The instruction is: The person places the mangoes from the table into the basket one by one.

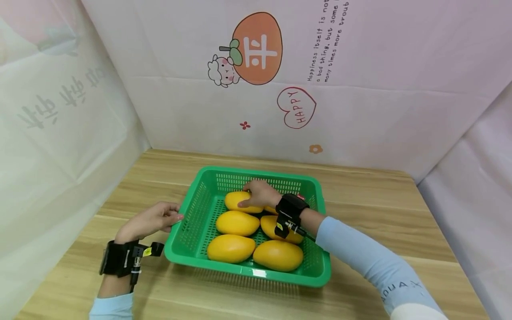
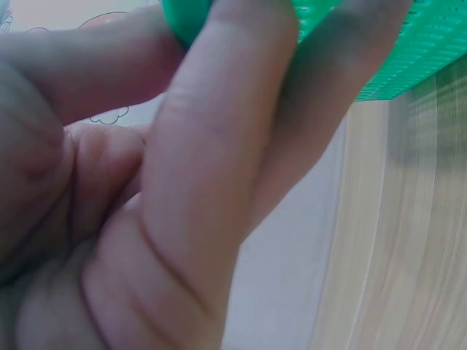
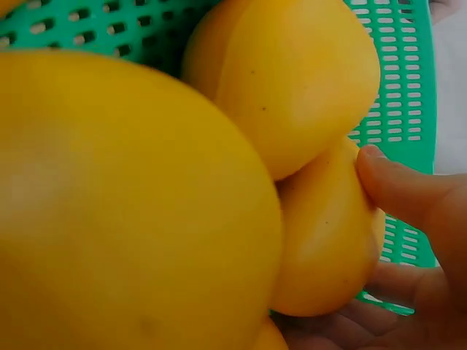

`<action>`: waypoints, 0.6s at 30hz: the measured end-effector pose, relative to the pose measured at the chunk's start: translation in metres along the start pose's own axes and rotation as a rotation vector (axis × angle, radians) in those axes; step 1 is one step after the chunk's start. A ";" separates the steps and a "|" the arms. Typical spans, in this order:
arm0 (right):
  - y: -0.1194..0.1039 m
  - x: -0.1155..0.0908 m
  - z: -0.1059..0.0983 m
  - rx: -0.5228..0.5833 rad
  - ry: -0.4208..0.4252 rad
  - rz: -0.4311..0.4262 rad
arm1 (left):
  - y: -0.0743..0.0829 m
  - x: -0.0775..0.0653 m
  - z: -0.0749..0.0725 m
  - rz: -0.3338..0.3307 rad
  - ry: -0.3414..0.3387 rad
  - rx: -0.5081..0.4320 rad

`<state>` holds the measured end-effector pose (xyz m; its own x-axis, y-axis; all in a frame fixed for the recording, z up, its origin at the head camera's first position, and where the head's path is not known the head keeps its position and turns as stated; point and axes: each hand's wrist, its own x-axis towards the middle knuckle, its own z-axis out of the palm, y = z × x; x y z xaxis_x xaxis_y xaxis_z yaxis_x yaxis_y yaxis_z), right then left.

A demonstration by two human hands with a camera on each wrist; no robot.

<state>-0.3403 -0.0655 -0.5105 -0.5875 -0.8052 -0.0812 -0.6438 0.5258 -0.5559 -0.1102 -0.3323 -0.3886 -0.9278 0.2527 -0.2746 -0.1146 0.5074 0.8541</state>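
A green plastic basket (image 1: 248,273) sits on the wooden table with several yellow mangoes (image 1: 231,249) in it, lying in rows. My right hand (image 1: 262,194) reaches into the back of the basket and grips the back-left mango (image 1: 235,200). In the right wrist view the thumb and fingers lie around that mango (image 3: 328,233), while a nearer one (image 3: 131,204) fills much of the picture. At the basket's left side, my left hand (image 1: 156,218) pinches the rim; the left wrist view shows thumb and fingers at the green edge (image 2: 186,18). Another back mango is mostly covered by the right hand.
The wooden table (image 1: 372,204) extends around the basket. A white printed cloth (image 1: 180,115) hangs behind it, and more white cloth (image 1: 480,178) stands along both sides. A small red tag (image 1: 301,197) shows at the basket's back right.
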 end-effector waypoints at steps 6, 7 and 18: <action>-0.033 -0.024 -0.029 -0.012 -0.019 0.083 | 0.000 0.004 0.000 0.008 -0.012 0.003; -0.047 -0.034 -0.040 0.012 -0.033 0.111 | 0.000 0.005 0.000 0.011 -0.013 0.004; -0.052 -0.053 -0.064 0.056 0.010 -0.007 | -0.003 0.000 -0.003 0.000 -0.008 -0.001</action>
